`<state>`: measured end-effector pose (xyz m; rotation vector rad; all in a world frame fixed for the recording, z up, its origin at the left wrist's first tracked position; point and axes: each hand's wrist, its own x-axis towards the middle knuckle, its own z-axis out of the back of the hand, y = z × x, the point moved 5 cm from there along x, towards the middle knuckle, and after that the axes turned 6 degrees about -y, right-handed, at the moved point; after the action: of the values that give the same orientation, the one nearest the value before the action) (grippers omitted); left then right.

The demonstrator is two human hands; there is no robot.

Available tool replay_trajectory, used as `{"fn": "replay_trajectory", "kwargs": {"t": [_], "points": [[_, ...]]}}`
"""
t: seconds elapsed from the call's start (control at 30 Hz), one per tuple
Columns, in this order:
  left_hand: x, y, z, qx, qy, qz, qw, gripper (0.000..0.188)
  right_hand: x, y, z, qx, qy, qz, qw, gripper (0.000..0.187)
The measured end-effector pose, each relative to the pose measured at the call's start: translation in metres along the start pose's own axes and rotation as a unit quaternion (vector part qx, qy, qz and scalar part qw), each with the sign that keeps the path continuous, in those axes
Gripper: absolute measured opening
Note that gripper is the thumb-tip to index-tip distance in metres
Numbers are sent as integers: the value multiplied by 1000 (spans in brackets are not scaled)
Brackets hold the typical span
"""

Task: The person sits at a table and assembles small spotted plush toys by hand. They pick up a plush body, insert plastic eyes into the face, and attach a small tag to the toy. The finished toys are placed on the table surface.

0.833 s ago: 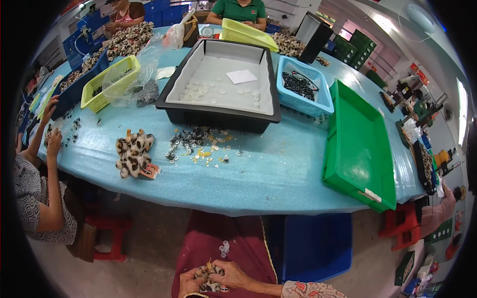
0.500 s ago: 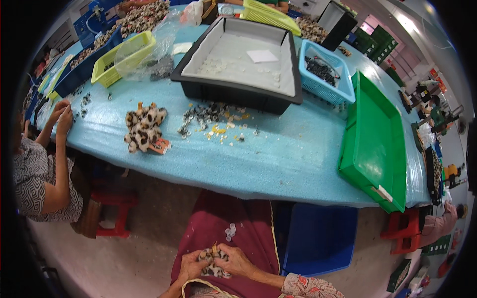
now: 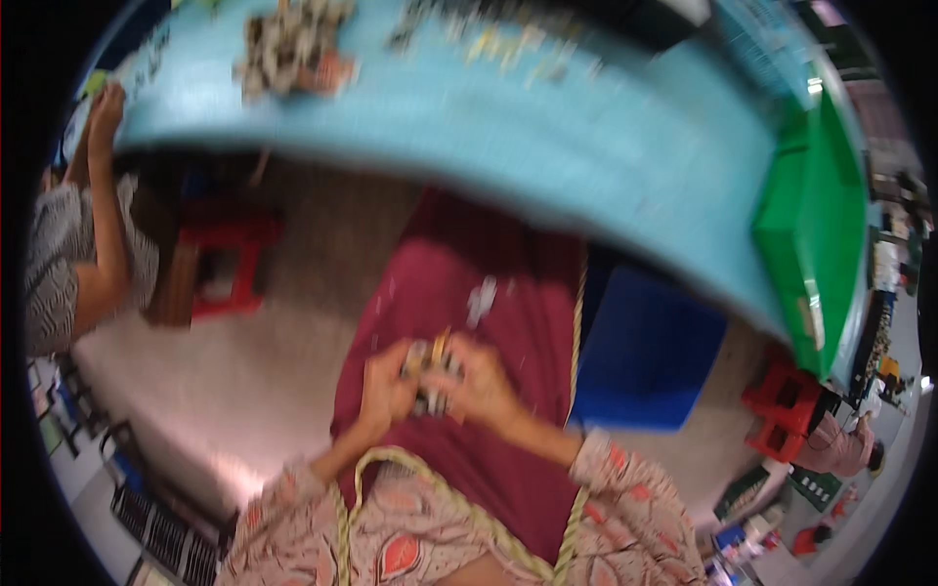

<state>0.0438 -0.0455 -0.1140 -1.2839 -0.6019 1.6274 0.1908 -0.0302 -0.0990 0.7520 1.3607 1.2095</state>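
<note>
Over my lap, my left hand [image 3: 388,383] and my right hand [image 3: 479,383] are closed from both sides around a small spotted plush piece [image 3: 431,398], cream with dark patches. A yellow bit [image 3: 439,350] sticks up at its top between my fingers. My fingers hide much of the piece, and motion blurs the view. Just beyond my hands, several small white plastic discs [image 3: 481,301] lie on my maroon apron [image 3: 489,234]. On the table stands a cluster of spotted plush pieces [image 3: 283,54] with an orange-red tag [image 3: 334,73] beside it.
The blue-covered table [image 3: 440,127] curves across ahead, with scattered small parts [image 3: 508,41] on it. A green crate [image 3: 782,230] sits at its right end. Below are a blue bin [image 3: 650,352] and red stools [image 3: 244,256]. At the left another person [image 3: 59,283] works.
The view has tipped downward, so the table has shifted up and its far trays have left the picture. My hands appear higher, still closed around the plush piece.
</note>
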Motion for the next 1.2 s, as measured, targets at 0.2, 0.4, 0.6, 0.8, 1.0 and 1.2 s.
{"fn": "replay_trajectory", "kwargs": {"t": [0.2,0.4,0.6,0.8,1.0,1.2], "points": [[-3,3,3,-21,-36,-9,999,29,1,-4,-8,36,19,-110,993,25],[-2,-5,4,-5,-56,-27,998,29,3,-10,-10,29,25,-129,991,26],[3,-8,3,-3,-46,-23,999,29,4,-16,-10,10,12,-112,994,28],[7,6,2,-28,-24,31,999,23,10,-14,-8,13,26,-190,981,28],[2,12,5,-189,59,177,964,20,6,-10,14,178,66,-189,963,30],[-2,-10,7,-347,171,250,887,36,5,-9,31,226,97,-181,952,23]]}}
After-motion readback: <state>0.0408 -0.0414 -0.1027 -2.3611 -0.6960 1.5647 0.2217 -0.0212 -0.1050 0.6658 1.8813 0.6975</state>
